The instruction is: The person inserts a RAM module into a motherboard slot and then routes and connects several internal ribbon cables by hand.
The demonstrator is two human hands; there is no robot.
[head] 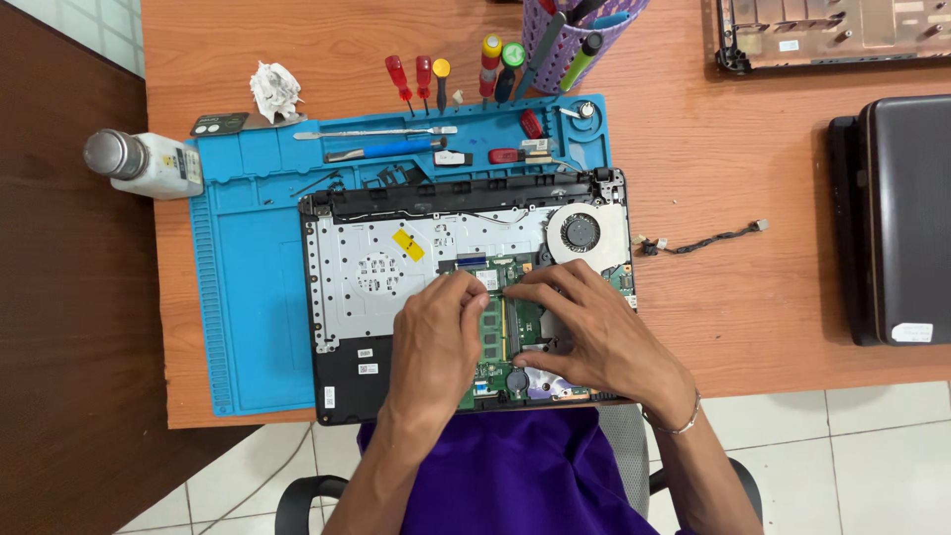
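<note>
Head view: left hand (433, 342) and right hand (594, 332) fingertips pinched on memory stick (492, 332) between them, light, stiff, fragile, best held by edges.

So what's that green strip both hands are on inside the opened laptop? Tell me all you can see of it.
The green memory module is a narrow circuit board with a row of dark chips, lying lengthwise on the green mainboard of the opened laptop, below the round fan. The left hand covers its left edge, fingertips at its top end; the right hand reaches over from the right, fingers at the top and thumb near the bottom.
</note>
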